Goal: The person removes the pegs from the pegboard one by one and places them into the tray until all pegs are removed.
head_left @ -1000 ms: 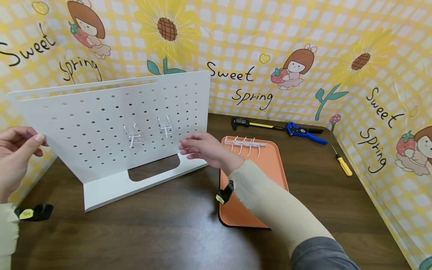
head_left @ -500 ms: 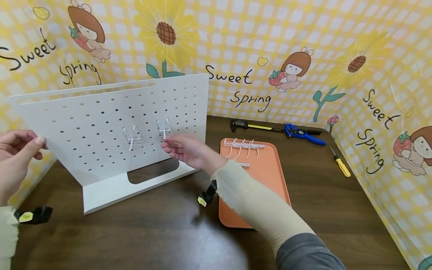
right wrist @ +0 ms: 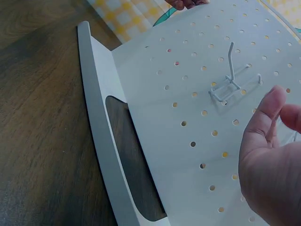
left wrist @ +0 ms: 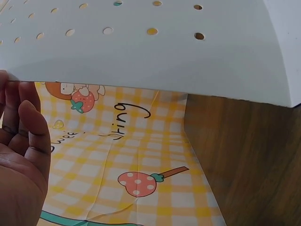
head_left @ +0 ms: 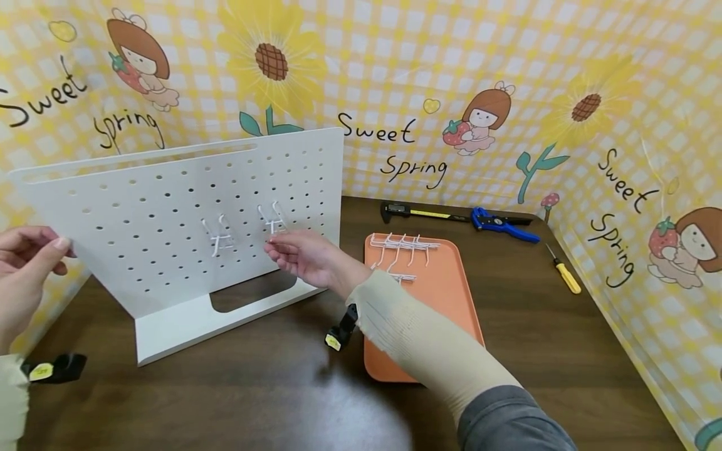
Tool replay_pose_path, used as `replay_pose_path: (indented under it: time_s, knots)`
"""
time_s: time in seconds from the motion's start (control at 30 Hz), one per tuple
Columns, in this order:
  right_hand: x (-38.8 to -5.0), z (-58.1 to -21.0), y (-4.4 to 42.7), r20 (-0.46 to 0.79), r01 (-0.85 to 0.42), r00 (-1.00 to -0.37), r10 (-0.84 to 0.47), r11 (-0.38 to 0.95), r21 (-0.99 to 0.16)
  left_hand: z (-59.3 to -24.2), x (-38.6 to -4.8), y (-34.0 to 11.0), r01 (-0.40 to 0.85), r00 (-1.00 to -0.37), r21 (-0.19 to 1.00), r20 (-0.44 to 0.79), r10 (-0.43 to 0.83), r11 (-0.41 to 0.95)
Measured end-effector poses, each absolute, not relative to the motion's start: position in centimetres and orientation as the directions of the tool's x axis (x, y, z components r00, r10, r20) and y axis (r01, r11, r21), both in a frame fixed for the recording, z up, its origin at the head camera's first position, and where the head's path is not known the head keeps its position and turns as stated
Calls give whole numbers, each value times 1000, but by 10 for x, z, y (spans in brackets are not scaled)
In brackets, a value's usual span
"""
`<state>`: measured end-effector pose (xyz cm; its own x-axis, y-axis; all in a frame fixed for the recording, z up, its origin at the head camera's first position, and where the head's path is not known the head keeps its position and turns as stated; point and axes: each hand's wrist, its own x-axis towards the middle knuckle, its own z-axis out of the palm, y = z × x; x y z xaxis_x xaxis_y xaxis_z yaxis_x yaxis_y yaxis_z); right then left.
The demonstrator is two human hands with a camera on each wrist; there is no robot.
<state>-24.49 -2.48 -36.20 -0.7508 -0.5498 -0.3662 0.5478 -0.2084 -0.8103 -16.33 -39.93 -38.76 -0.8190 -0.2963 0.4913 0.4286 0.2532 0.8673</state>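
Observation:
A white pegboard (head_left: 163,232) stands upright on its base, with two white wire hooks fitted in its holes. With thumb and fingers my left hand (head_left: 25,272) grips the board's left edge; it also shows at the left of the left wrist view (left wrist: 21,160). My right hand (head_left: 313,258) is at the right-hand hook (head_left: 273,219), its thumb and fingertips pinching the lower prong. In the right wrist view that hand (right wrist: 275,165) covers most of this hook. The other hook (head_left: 219,238) sits to its left, untouched, its prong jutting out.
An orange tray (head_left: 429,319) lies right of the board, bearing several more wire hooks (head_left: 403,243). Behind it on the table are a digital caliper (head_left: 431,213), a blue wire stripper (head_left: 502,225) and a yellow-handled screwdriver (head_left: 564,272). Patterned cloth (head_left: 395,75) walls the table.
My right hand has moved left from beside the board onto the right-hand hook, uncovering more hooks on the tray. My left hand keeps its grip on the board's edge.

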Motion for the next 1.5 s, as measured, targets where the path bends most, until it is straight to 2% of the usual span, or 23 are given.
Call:
replay_pose_path:
  time_s: [0.17, 0.4, 0.63, 0.9, 1.13, 1.33, 1.5]
  knots:
    - [-247, -361, -26, -372, 548, -755, -539, -208, -810, -392, -164, -408, 387, -815, 844, 501, -290, 370]
    - [-248, -361, -26, -383, 547, -755, -533, -190, -815, -387, -164, -396, 464, -813, 860, 509, -284, 213]
    - [-241, -361, -13, -340, 471, -764, -548, -114, -875, -382, -163, -393, 421, -815, 847, 510, -276, 323]
    - [-238, -370, 43, -271, 319, -834, -481, -18, -948, -376, -162, -387, 450, -817, 856, 510, -268, 255]
    - [-240, -379, 102, -249, 245, -883, -397, 63, -968, -377, -158, -387, 435, -819, 857, 504, -274, 277]
    - [-233, -383, 147, -248, 212, -911, -331, 141, -967, -386, -162, -395, 449, -811, 858, 508, -290, 250]
    - [-226, -389, 178, -272, 226, -913, -303, 179, -958, -389, -164, -398, 437, -808, 853, 512, -292, 286]
